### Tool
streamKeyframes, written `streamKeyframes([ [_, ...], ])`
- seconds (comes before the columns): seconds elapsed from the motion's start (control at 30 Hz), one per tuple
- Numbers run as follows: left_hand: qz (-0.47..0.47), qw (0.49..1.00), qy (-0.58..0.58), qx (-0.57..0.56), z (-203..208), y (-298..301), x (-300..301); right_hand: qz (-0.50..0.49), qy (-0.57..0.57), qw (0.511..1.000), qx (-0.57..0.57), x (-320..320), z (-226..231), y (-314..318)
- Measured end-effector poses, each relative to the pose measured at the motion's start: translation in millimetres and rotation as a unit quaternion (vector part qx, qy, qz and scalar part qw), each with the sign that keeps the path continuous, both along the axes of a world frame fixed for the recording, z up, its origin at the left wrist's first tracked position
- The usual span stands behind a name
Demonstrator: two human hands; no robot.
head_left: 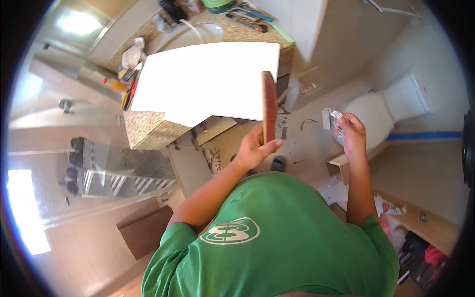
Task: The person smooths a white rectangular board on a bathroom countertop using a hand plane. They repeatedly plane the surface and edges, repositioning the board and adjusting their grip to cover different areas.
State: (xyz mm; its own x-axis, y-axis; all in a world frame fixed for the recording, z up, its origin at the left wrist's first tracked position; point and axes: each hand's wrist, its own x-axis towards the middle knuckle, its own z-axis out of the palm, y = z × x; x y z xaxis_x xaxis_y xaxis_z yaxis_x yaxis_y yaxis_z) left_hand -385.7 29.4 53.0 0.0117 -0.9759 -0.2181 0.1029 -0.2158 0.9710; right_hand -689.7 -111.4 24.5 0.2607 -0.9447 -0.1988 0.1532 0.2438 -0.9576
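My left hand (255, 148) is closed around the lower end of a narrow wooden strip with a reddish-brown face (269, 101). The strip stands up in front of the right edge of a large white panel (208, 74). That panel lies across a granite counter (146, 126) and covers part of the sink (213, 32). Out to the right, my right hand (353, 132) pinches a crumpled clear plastic bag (337, 121). What the bag contains is too small to make out.
Hand tools (247, 22) and a green tub (217, 5) stand at the counter's back. More tools (129, 94) lie left of the panel. A toilet (368, 114) is at right, a step ladder (123, 183) at left. Debris litters the floor; an open drawer (420, 218) is lower right.
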Motion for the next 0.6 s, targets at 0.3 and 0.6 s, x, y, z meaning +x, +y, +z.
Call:
streamKeyframes([
  [0.3,-0.066,0.989,0.130,0.028,16,-3,0,0.008,0.333,0.936,-0.113,8,-19,-1],
  [0.6,-0.059,0.913,-0.397,-0.073,34,0,-29,0.202,-0.315,0.923,0.086,102,28,68],
])
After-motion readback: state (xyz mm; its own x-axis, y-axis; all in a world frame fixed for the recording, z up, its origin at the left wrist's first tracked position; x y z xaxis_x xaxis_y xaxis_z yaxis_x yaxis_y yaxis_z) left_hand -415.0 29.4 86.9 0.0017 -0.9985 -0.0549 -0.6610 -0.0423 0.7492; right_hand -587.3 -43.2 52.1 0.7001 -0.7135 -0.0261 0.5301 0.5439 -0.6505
